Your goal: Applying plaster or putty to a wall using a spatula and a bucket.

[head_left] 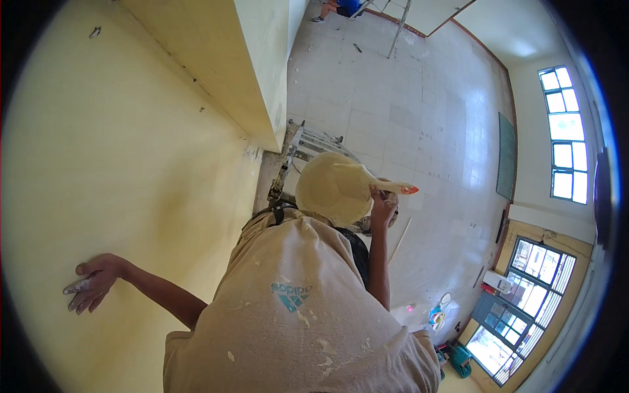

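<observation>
My left hand is at the lower left with fingers apart and flecked with pale paint, beside the yellow wall; whether it touches the wall is unclear. Near the middle, my right hand has its fingers closed on a round cream paint container together with a paintbrush, whose pale, red-tipped handle sticks out to the right. The brush head rests over the container. Just beyond is a paint-spattered metal stepladder, partly hidden by the container and my paint-marked beige shirt.
A wall ledge juts out above the ladder. The tiled floor lies far below, with a second ladder and a seated person at the top. A long pole, windows and green bundles are to the right.
</observation>
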`<state>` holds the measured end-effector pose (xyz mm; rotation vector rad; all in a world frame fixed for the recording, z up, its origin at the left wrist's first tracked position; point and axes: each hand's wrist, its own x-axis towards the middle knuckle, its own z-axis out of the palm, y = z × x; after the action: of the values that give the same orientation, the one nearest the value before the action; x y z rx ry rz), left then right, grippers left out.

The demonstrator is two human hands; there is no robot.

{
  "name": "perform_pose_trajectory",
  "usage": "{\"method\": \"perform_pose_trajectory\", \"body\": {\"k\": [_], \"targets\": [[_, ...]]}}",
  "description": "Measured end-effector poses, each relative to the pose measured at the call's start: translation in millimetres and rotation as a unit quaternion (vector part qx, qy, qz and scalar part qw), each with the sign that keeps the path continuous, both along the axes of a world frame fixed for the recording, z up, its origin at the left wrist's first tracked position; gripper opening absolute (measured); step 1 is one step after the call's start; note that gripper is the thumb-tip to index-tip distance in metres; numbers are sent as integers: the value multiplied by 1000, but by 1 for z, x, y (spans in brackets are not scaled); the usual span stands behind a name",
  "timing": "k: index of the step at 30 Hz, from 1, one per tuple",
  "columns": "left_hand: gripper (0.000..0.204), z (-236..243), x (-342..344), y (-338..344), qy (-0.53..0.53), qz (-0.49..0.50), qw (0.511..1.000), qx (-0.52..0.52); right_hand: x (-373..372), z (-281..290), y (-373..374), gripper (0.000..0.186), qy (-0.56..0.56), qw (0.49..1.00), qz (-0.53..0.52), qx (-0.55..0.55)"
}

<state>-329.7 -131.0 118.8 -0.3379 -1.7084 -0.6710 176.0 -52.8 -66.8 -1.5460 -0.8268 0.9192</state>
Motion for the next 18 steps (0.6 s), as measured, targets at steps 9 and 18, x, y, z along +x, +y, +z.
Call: {"method": "perform_pose_trajectory", "body": {"k": [9, 18], "targets": [[55, 2, 4, 1, 5, -5, 1000, 1, 7, -8, -1, 26, -91, 993, 31, -67], [58, 1, -4, -1, 5, 4, 1000, 16, 4, 9, -6, 29, -16, 999, 11, -26]]}}
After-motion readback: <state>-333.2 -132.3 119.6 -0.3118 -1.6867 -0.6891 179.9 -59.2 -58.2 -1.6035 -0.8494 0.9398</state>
